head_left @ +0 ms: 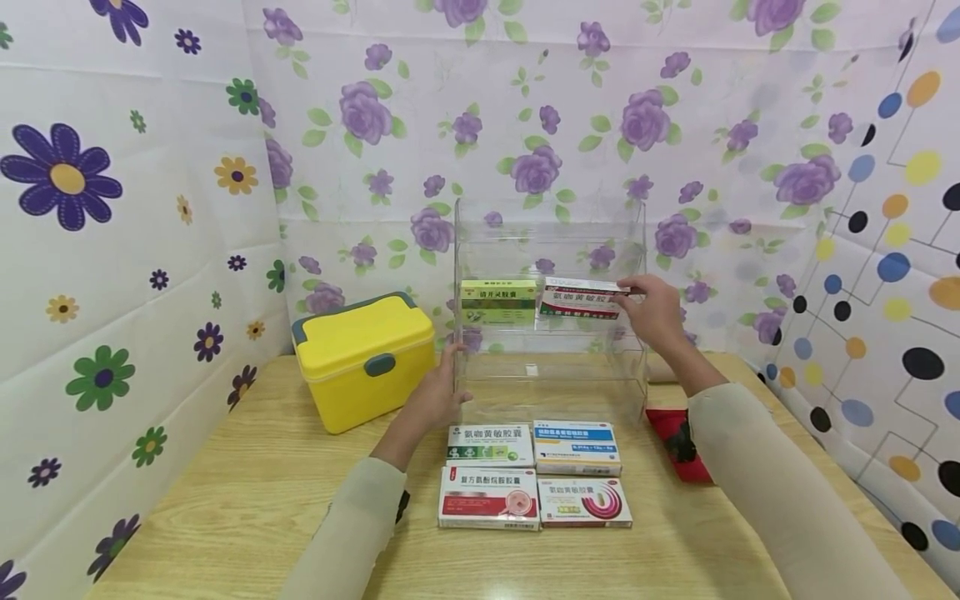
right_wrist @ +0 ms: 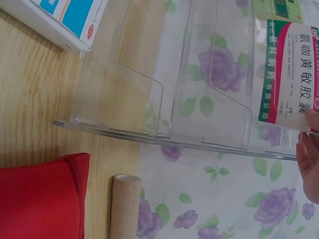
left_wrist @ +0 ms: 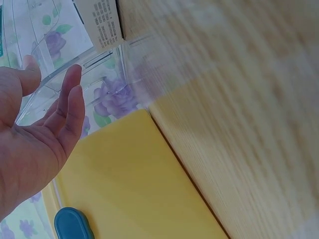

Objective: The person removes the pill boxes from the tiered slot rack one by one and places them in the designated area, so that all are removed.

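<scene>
A clear acrylic rack with tiered shelves stands on the table. My right hand pinches the right end of a white, red and green medicine box at an upper shelf. In the right wrist view, thumb and fingers meet at that box's end. Left of it, a green-yellow medicine box sits on the same shelf. By the rack's lower left side is my left hand, its fingers relaxed and apart from the thumb; the left wrist view shows nothing in its grasp. Whether it touches the panel is unclear.
Before the rack lie a green-white box, a blue-white box, a red-white box and a pink-ringed box. A yellow lidded case stands left. Right are a red pouch and a tan roll.
</scene>
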`<state>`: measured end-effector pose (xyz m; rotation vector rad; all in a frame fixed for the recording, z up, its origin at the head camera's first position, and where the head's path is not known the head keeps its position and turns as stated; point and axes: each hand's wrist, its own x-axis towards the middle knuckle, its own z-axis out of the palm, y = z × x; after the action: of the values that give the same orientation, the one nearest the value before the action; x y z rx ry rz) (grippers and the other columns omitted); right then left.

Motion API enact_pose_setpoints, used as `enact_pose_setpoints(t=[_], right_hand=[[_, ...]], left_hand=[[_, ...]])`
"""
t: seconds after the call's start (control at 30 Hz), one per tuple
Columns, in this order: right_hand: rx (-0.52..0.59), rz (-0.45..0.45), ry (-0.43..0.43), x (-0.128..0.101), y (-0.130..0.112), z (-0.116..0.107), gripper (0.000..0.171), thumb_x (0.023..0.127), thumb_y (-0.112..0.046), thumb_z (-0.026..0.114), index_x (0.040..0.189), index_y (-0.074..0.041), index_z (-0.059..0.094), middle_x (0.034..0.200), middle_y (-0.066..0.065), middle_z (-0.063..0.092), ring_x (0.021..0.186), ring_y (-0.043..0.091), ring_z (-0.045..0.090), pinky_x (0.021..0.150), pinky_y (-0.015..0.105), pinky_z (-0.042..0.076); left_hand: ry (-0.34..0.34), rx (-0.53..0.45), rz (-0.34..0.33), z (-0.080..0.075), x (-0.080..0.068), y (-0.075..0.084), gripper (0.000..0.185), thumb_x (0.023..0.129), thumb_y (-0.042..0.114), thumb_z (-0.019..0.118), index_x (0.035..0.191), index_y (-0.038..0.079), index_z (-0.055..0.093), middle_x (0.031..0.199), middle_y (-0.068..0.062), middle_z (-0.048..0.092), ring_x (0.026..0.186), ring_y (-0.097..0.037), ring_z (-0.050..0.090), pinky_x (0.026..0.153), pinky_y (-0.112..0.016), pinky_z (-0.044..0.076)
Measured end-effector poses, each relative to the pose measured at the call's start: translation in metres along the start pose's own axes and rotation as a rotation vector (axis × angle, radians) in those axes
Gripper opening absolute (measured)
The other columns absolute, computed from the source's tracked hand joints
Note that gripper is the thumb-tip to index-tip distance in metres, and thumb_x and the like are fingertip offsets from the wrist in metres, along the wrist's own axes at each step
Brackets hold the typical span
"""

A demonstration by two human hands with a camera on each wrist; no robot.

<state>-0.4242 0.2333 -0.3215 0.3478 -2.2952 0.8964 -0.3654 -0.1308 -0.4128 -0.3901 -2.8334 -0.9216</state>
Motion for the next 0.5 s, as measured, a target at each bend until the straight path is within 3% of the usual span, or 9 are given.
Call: enact_pose_setpoints(t=[0.13, 0.23, 0.37, 0.5], right_hand=[[0.036, -0.011, 0.049, -0.001, -0.001, -0.002, 0.025, 0.09, -0.01, 0.074, 0.113, -0.001, 0.071, 0.114, 0.018, 0.068, 0.103, 0.034, 0.064, 0.083, 0.047, 0.052], [0.077, -0.044, 0.09, -0.002, -0.003, -0.003, 0.024, 0.09, -0.01, 0.074, 0.112, -0.001, 0.072, 0.112, 0.016, 0.069, 0.101, 0.031, 0.065, 0.076, 0.029, 0.053], [0.132, -0.102, 0.162, -0.001, -0.007, -0.007, 0.023, 0.089, -0.009, 0.075, 0.11, -0.001, 0.073, 0.11, 0.015, 0.07, 0.099, 0.03, 0.066, 0.071, 0.009, 0.044], [0.183, -0.14, 0.239, -0.002, -0.009, -0.014, 0.023, 0.089, -0.01, 0.074, 0.11, 0.0, 0.073, 0.112, 0.013, 0.071, 0.099, 0.024, 0.066, 0.071, 0.006, 0.044]], left_hand=[[-0.004, -0.003, 0.003, -0.001, 0.0, 0.001, 0.084, 0.091, 0.015, 0.074, 0.149, 0.03, 0.015, 0.083, -0.01, 0.054, 0.074, -0.027, 0.055, 0.06, -0.035, 0.048], [-0.005, 0.002, 0.004, -0.001, 0.0, 0.0, 0.085, 0.09, 0.015, 0.074, 0.15, 0.029, 0.015, 0.082, -0.01, 0.054, 0.073, -0.027, 0.055, 0.059, -0.035, 0.047], [-0.003, 0.004, 0.004, 0.0, 0.001, 0.0, 0.084, 0.09, 0.015, 0.074, 0.15, 0.029, 0.016, 0.083, -0.011, 0.055, 0.075, -0.027, 0.055, 0.062, -0.036, 0.048], [-0.005, -0.003, 0.0, 0.0, 0.001, 0.001, 0.084, 0.091, 0.015, 0.074, 0.148, 0.031, 0.015, 0.086, -0.011, 0.055, 0.076, -0.028, 0.056, 0.062, -0.036, 0.048]])
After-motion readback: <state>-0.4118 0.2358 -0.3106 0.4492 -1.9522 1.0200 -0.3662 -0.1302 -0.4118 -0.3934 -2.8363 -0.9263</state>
